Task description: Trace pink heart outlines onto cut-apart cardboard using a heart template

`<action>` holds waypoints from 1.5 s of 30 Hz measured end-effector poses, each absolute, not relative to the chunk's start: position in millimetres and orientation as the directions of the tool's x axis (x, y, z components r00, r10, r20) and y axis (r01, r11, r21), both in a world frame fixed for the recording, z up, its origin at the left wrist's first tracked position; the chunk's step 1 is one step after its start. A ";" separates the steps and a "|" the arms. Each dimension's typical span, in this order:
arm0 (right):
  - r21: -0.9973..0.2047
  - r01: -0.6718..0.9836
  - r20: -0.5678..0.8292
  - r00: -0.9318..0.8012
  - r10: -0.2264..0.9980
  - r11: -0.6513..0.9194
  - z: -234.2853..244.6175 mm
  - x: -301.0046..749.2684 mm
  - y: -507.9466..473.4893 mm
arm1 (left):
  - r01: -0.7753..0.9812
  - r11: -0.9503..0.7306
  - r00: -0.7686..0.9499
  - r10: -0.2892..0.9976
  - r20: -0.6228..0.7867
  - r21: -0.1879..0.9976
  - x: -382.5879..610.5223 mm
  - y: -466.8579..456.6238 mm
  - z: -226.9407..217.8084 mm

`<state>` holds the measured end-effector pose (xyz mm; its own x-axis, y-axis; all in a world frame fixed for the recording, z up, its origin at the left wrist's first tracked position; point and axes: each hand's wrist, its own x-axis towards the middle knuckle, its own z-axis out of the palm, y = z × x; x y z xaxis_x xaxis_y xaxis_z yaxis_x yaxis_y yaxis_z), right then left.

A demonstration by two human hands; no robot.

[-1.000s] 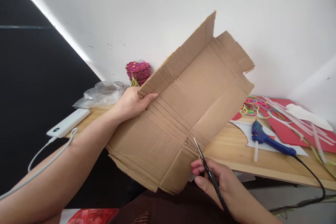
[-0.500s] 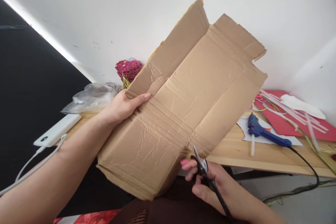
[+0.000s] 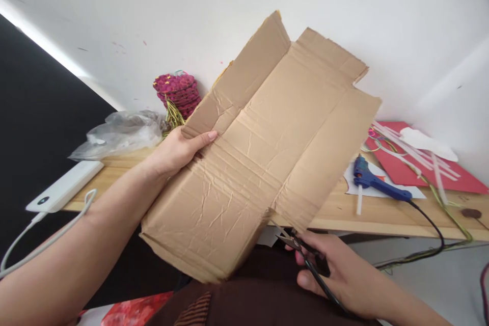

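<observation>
A large piece of creased brown cardboard, with folded flaps and a notched outline, is held up at a slant in front of me. My left hand grips its left edge, thumb on the near face and the other fingers hidden behind. In my right hand is a pair of black-handled scissors, its blades parted and pointing up and left. The blade tips are close to the lower right edge of the cardboard, by a cut at the crease; whether they touch it I cannot tell.
On the wooden table behind lie a blue glue gun, red sheets with pale glue sticks, a white power bank with a cable, a clear plastic bag and a magenta woven item. A white wall rises behind.
My right hand and the scissors have moved right and slightly down, and the blades now show parted. The cardboard's upper end has dropped a little to the left. The view has shifted slightly.
</observation>
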<state>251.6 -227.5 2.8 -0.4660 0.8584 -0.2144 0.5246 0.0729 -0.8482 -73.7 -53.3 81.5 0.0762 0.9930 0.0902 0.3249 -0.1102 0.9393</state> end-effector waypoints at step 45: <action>-0.790 0.537 -0.114 -0.604 0.789 0.298 22.0 259.5 -213.2 | 0.408 -0.159 0.316 0.948 0.024 0.899 -19.3 -44.6 86.5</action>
